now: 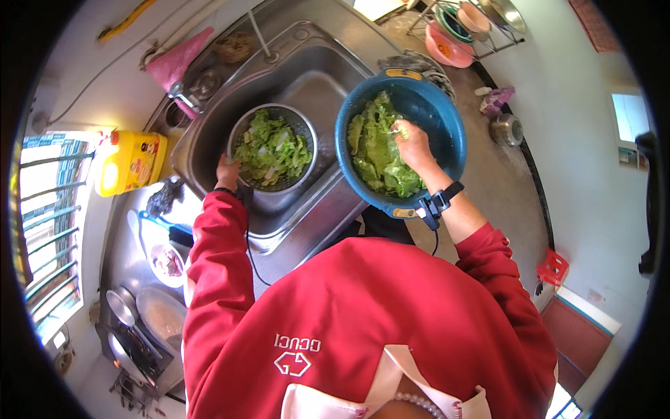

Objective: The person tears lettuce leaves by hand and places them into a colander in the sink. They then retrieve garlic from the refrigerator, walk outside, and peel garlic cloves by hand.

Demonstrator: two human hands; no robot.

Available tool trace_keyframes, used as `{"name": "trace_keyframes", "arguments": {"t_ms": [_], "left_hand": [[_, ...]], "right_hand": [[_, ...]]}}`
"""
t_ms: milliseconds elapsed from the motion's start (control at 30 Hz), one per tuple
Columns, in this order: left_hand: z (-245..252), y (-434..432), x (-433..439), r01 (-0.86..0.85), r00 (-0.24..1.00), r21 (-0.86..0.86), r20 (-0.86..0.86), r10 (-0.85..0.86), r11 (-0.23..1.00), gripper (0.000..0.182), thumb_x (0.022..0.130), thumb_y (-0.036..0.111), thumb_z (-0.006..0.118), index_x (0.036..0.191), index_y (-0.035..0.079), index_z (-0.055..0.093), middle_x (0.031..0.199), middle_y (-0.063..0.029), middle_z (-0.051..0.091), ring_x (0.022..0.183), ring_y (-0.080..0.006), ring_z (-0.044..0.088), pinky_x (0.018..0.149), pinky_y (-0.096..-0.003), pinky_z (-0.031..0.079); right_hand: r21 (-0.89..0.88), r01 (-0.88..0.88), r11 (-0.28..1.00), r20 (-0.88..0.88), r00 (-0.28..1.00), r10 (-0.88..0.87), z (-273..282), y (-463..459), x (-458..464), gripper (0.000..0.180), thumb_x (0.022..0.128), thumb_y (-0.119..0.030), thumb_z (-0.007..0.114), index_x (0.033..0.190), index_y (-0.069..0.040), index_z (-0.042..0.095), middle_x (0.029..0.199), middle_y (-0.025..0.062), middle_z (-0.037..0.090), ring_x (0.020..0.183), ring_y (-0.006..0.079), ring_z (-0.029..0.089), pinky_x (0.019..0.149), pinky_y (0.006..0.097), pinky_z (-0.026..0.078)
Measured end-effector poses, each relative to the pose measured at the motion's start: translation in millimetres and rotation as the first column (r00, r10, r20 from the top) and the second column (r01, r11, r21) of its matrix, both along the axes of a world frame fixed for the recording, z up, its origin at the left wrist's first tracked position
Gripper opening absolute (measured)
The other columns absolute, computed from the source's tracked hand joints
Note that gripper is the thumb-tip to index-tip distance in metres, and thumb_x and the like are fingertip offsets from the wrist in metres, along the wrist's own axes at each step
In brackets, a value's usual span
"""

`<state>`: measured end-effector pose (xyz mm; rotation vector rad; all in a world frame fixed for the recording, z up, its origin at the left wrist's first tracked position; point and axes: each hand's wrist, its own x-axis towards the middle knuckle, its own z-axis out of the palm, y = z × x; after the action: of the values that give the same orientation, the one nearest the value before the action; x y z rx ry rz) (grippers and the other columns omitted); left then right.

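My left hand (227, 172) grips the left rim of a metal colander (315, 157) that sits inside the stainless steel sink. Torn lettuce leaves (272, 146) fill much of the colander. My right hand (415, 145) is inside a blue plastic basin (451, 131), its fingers closed around some pale green leaf pieces (401, 129). Larger lettuce leaves (374, 146) lie in the basin beneath and left of that hand. The basin stands at the sink's right edge, its near rim close to my body. What supports it from below is hidden.
The sink (324, 99) has a faucet (184, 97) on its left side. A yellow jug (132, 162) stands by the barred window. On the left counter are a bowl of meat (167, 263) and pans (159, 314). A metal pot (505, 130) rests on the floor by the right wall.
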<state>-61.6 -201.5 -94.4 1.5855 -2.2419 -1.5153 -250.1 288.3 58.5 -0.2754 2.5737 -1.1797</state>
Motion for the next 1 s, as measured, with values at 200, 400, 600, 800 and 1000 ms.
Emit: {"name": "trace_keyframes", "arguments": {"t_ms": [200, 400, 600, 800, 1000], "left_hand": [[37, 20, -13, 0.07, 0.997, -0.499, 0.045, -0.055, 0.864, 0.039, 0.081, 0.012, 0.061, 0.12, 0.006, 0.056, 0.101, -0.0152, 0.065, 0.09, -0.0244, 0.063, 0.079, -0.0314, 0.047], [81, 79, -34, 0.189, 0.981, -0.515, 0.062, -0.183, 0.836, 0.046, 0.081, 0.016, 0.06, 0.127, 0.013, 0.051, 0.108, -0.0195, 0.062, 0.098, -0.0323, 0.061, 0.083, -0.0374, 0.048], [111, 127, -46, 0.488, 0.861, -0.38, 0.359, -0.36, 0.786, 0.063, 0.078, 0.023, 0.061, 0.136, 0.011, 0.039, 0.117, -0.0209, 0.057, 0.109, -0.0337, 0.055, 0.091, -0.0388, 0.044], [180, 208, -72, 0.375, 0.925, -0.655, 0.222, -0.307, 0.657, 0.037, 0.081, 0.014, 0.054, 0.116, 0.002, 0.056, 0.109, -0.0228, 0.059, 0.1, -0.0369, 0.057, 0.086, -0.0409, 0.047], [249, 330, -122, 0.383, 0.771, -0.534, -0.263, -0.579, 0.753, 0.027, 0.079, 0.003, 0.056, 0.105, 0.005, 0.063, 0.101, -0.0186, 0.06, 0.087, -0.0275, 0.062, 0.076, -0.0333, 0.049]], "right_hand": [[-0.35, 0.159, 0.923, 0.121, 0.985, -0.124, 32, 47, -27, 0.012, 0.085, -0.003, 0.056, 0.095, -0.001, 0.061, 0.091, 0.0083, 0.065, 0.086, 0.0132, 0.059, 0.08, 0.0254, 0.045], [-0.223, -0.018, 0.975, 0.014, 1.0, 0.022, 62, 68, -28, 0.022, 0.085, -0.012, 0.059, 0.106, -0.005, 0.059, 0.101, 0.0124, 0.064, 0.094, 0.0208, 0.06, 0.085, 0.0306, 0.045], [0.431, -0.256, 0.865, 0.208, 0.961, 0.181, 51, 38, 0, 0.106, 0.067, -0.076, 0.054, 0.146, -0.016, 0.015, 0.146, 0.03, 0.009, 0.128, 0.0504, 0.026, 0.101, 0.057, 0.028], [0.44, -0.322, 0.838, 0.381, 0.912, 0.151, 40, 35, 13, 0.093, 0.074, -0.04, 0.07, 0.141, -0.006, 0.015, 0.143, 0.032, 0.01, 0.125, 0.0508, 0.029, 0.101, 0.0537, 0.033], [0.003, -0.199, 0.98, 0.172, 0.966, 0.195, 28, 101, -20, 0.038, 0.073, -0.005, 0.06, 0.11, -0.001, 0.054, 0.112, 0.0289, 0.052, 0.102, 0.0388, 0.055, 0.089, 0.0389, 0.044]]}}
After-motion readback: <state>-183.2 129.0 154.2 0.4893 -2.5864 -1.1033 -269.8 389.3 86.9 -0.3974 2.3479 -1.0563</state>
